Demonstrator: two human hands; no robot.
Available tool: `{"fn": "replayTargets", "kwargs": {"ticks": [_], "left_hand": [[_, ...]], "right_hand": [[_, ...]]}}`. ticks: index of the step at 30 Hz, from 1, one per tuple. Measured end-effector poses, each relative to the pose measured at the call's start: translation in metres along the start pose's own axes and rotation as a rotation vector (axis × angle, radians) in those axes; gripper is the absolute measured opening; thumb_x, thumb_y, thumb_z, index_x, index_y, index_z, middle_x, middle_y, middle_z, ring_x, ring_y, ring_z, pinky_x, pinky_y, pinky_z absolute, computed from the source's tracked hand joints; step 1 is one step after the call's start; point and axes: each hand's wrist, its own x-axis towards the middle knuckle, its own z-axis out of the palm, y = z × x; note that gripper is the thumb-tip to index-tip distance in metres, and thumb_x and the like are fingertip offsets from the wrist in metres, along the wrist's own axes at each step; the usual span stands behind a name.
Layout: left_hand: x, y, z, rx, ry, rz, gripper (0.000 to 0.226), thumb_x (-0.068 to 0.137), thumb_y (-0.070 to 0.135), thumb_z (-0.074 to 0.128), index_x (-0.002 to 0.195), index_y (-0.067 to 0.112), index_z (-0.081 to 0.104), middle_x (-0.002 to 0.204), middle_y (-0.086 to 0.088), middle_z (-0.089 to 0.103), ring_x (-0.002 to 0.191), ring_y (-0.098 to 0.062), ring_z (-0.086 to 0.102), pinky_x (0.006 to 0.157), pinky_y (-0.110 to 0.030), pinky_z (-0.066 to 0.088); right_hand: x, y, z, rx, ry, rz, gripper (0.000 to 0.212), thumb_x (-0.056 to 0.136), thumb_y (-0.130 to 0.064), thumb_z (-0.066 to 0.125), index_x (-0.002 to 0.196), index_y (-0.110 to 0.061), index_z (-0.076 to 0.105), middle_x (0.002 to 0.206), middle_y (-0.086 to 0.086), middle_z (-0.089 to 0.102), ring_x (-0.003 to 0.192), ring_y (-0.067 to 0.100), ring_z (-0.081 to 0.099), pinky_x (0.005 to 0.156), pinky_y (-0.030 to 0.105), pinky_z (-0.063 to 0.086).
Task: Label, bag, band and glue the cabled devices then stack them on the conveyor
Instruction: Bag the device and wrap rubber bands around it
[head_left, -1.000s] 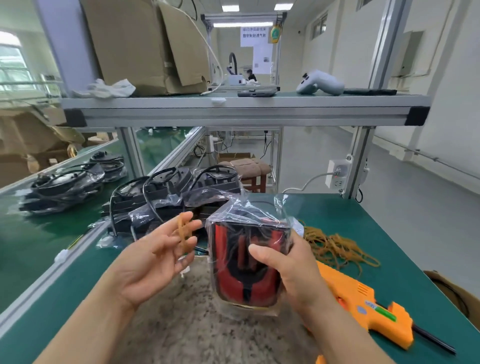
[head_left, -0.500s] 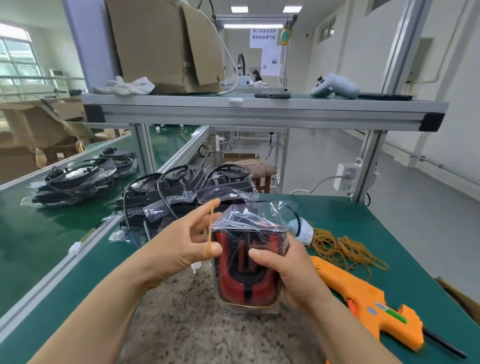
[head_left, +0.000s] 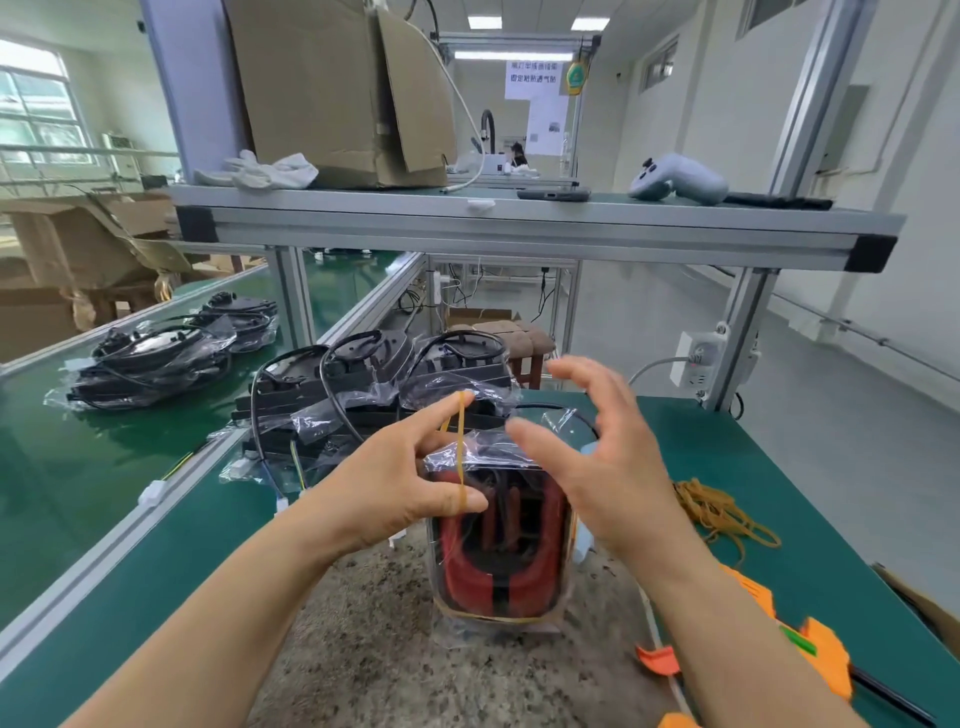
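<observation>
Now banding. Right hand (head_left: 608, 467) off the bagged device (head_left: 498, 545), where a second ago it gripped the bag's right side; hangs at centre frame just above and right of the bag top, fingers spread wide, holding nothing. Left hand (head_left: 405, 483) brought in against the bag's upper left, rubber band (head_left: 460, 447) stretched taut from the raised forefinger down to the thumb, running across the crumpled bag top. Half a second ago same band held slack beside the bag, not over it.

Device upright at centre of frame on the speckled mat (head_left: 363, 649), red and black inside clear plastic, cable looping out behind the top. A thin yellow line around the bag's bottom edge (possibly the far run of the same band, possibly another; cannot tell).

Meaning for the task: bagging done for this unit, band partly on. Likely next, right hand taking the free loop to pull it over the far side. Bag unsupported on the right for now, so could tip.

Spare bands (head_left: 722, 514) in a tangle at right of frame; orange glue gun (head_left: 810, 654) lower right, untouched. Finished stacks (head_left: 156, 353) on the conveyor (head_left: 78, 467) at left; more units (head_left: 374, 395) piled behind the hands.
</observation>
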Motion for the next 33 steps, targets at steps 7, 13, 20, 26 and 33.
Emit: {"fn": "replayTargets", "kwargs": {"ticks": [7, 13, 20, 26, 33], "left_hand": [[0.003, 0.004, 0.004, 0.107, 0.023, 0.093, 0.091, 0.067, 0.022, 0.088, 0.139, 0.052, 0.041, 0.129, 0.021, 0.062, 0.123, 0.003, 0.054, 0.104, -0.031, 0.041], [-0.002, -0.002, 0.000, 0.115, 0.061, 0.038, 0.095, 0.062, 0.034, 0.088, 0.138, 0.061, 0.036, 0.123, 0.020, 0.066, 0.116, -0.004, 0.061, 0.100, -0.036, 0.051], [-0.010, 0.002, 0.001, 0.220, 0.074, 0.051, 0.085, 0.078, 0.026, 0.082, 0.134, 0.068, 0.034, 0.130, 0.029, 0.056, 0.115, 0.013, 0.055, 0.107, -0.036, 0.045], [-0.011, 0.008, 0.004, 0.232, 0.078, 0.059, 0.097, 0.077, 0.029, 0.083, 0.136, 0.073, 0.020, 0.124, 0.015, 0.066, 0.108, -0.005, 0.066, 0.107, -0.045, 0.043], [-0.009, 0.021, 0.010, 0.311, 0.051, 0.059, 0.098, 0.077, 0.035, 0.082, 0.135, 0.075, 0.014, 0.123, 0.025, 0.064, 0.111, 0.005, 0.061, 0.108, -0.039, 0.041]], "right_hand": [[0.046, -0.052, 0.037, -0.660, -0.320, 0.018, 0.021, 0.069, -0.038, 0.066, 0.062, -0.018, 0.063, 0.074, -0.001, 0.057, 0.081, 0.024, 0.057, 0.076, 0.037, 0.052], [0.056, -0.064, 0.038, -0.719, -0.363, 0.046, 0.005, 0.069, -0.016, 0.062, 0.068, -0.021, 0.061, 0.080, 0.000, 0.059, 0.079, 0.026, 0.058, 0.079, 0.039, 0.053], [0.061, -0.054, -0.025, -0.484, -0.201, 0.143, 0.036, 0.068, 0.007, 0.046, 0.064, -0.024, 0.062, 0.075, -0.009, 0.062, 0.057, 0.013, 0.059, 0.038, 0.019, 0.040], [0.046, -0.010, -0.055, -0.295, -0.113, 0.306, 0.044, 0.078, 0.015, 0.044, 0.059, -0.020, 0.063, 0.095, 0.011, 0.074, 0.099, 0.034, 0.068, 0.082, 0.043, 0.057], [0.051, 0.024, -0.045, -0.206, -0.184, 0.374, 0.056, 0.085, 0.016, 0.040, 0.059, -0.022, 0.072, 0.116, 0.005, 0.072, 0.113, 0.024, 0.065, 0.092, 0.035, 0.053]]}}
